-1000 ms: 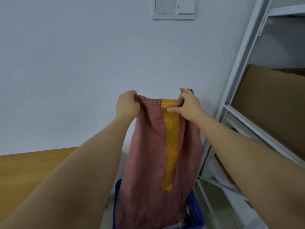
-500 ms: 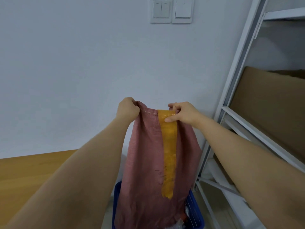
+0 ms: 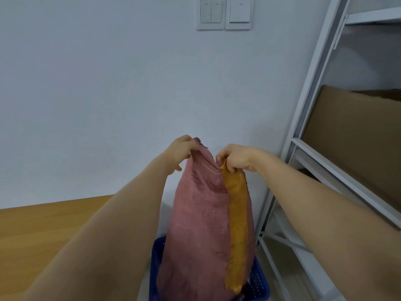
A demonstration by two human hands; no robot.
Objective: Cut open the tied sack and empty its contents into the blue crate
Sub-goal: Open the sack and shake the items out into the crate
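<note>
A dull-red woven sack [image 3: 195,224] with a yellow-orange stripe [image 3: 237,224] hangs upside down over the blue crate [image 3: 258,281]. My left hand [image 3: 181,152] grips the sack's upper left corner. My right hand [image 3: 234,157] pinches the upper edge at the top of the stripe. The two hands are close together, and the cloth bunches between them. The sack's lower end drops into the crate and covers most of it. Whatever lies in the crate is hidden.
A wooden table top [image 3: 43,227] lies at the lower left. A white metal shelf rack [image 3: 308,88] stands on the right with a brown cardboard sheet [image 3: 355,144] in it. A white wall with light switches [image 3: 224,13] is straight ahead.
Both hands have come lower and closer together with the sack, so its top edge now bunches instead of being stretched flat. The sack hangs deeper in the crate.
</note>
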